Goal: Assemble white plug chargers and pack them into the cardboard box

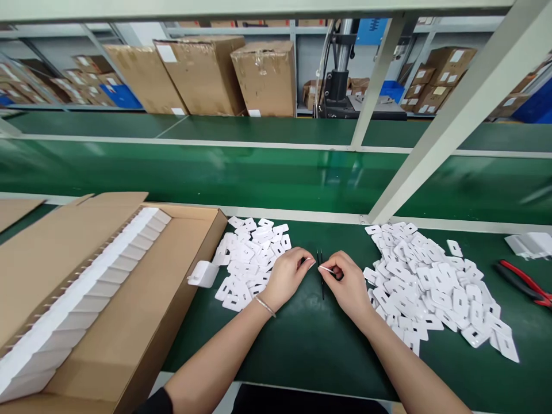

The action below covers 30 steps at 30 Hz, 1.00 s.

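My right hand (347,284) pinches a thin white plastic piece (326,269), seen nearly edge-on, between thumb and fingers. Close beside it, my left hand (290,275) has thumb and fingertips pressed together; what they hold, if anything, is too small to make out. Between the two hands a slim black forked tool (322,284) lies on the green table, partly hidden by my right fingers. A pile of small white plates with slots (245,253) spreads left of my left hand. To the right of my right hand lies a larger pile of similar white plates (431,282).
An open cardboard box (172,305) on the left holds a row of white parts (99,282). A white housing (203,273) sits against its edge. Red-and-black pliers (524,282) and white pieces (530,244) lie far right. A slanted white frame post (448,109) crosses the right side.
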{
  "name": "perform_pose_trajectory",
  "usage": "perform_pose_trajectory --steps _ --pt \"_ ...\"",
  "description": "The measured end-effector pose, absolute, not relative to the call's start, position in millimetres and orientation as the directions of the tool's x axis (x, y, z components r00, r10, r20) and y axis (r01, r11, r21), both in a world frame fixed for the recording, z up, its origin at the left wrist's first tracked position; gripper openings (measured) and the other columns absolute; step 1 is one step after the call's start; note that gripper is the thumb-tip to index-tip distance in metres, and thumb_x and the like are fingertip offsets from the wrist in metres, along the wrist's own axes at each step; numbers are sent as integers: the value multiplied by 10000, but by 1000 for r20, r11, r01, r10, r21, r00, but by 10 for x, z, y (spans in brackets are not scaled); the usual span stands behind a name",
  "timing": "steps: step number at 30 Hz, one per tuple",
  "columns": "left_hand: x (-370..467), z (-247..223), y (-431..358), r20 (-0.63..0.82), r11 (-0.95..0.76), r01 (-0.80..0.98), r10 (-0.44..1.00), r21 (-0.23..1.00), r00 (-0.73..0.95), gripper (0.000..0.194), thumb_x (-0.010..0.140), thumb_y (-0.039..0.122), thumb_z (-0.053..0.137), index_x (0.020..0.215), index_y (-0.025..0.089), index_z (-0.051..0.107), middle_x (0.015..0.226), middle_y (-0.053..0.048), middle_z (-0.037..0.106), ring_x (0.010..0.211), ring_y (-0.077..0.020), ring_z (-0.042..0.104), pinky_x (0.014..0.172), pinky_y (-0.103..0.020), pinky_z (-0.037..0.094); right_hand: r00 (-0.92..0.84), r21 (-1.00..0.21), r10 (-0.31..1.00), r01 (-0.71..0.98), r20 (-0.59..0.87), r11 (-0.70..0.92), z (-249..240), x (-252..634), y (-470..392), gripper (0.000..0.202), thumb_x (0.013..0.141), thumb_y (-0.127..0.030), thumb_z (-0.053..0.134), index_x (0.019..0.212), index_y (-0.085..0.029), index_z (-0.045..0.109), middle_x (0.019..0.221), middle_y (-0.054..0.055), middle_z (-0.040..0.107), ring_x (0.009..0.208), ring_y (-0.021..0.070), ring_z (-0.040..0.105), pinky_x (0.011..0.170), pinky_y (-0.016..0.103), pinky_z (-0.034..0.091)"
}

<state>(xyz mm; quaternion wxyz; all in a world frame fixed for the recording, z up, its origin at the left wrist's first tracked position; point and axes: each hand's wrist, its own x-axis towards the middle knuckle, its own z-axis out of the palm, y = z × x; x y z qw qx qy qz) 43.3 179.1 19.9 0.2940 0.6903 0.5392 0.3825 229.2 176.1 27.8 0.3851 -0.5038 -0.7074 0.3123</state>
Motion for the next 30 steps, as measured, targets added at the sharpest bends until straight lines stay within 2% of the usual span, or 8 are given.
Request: perform_pose_trajectory --steps 5,13,17,22,26,30 --pt "455 181 1800 156 -218 478 974 851 165 132 998 207 571 915 207 674 874 -19 666 751 -166 604 706 -286 468 -133 -835 961 476 242 276 266 2315 1792 176 908 -262 680 747 -231 615 792 -4 583 655 149 509 594 285 419" --pt "500 194 1771 105 -165 407 980 898 167 118 983 282 622 893 208 640 869 -13 665 784 -166 636 728 -286 515 -157 -821 957 491 245 290 318 2328 1794 131 958 -277 634 884 -234 733 894 32 665 699 162 575 648 299 489" --pt "493 203 1768 123 -184 396 977 900 173 143 987 300 626 878 207 626 857 -9 654 784 -166 636 737 -291 517 -164 -824 958 489 237 287 340 2325 1777 159 978 -312 625 913 -233 746 921 44 676 707 166 596 671 316 515" --pt "487 195 1772 151 -208 421 975 883 165 204 978 338 663 835 207 600 819 5 609 740 -156 600 679 -272 476 -146 -824 958 490 246 286 341 2331 1778 163 968 -322 641 844 -232 697 845 29 656 687 167 589 645 312 506" --pt "493 204 1769 174 -230 439 971 868 165 168 1001 295 619 859 206 624 829 -2 620 741 -154 598 689 -269 475 -126 -835 964 482 233 264 332 2332 1794 186 956 -344 666 809 -232 645 802 12 632 671 162 586 638 302 498" --pt "496 217 1762 180 -248 461 966 852 186 161 1024 264 571 902 202 655 876 -20 651 760 -160 613 694 -276 473 -151 -828 958 481 245 288 338 2330 1797 170 979 -331 632 859 -228 693 846 27 657 690 165 595 661 308 504"
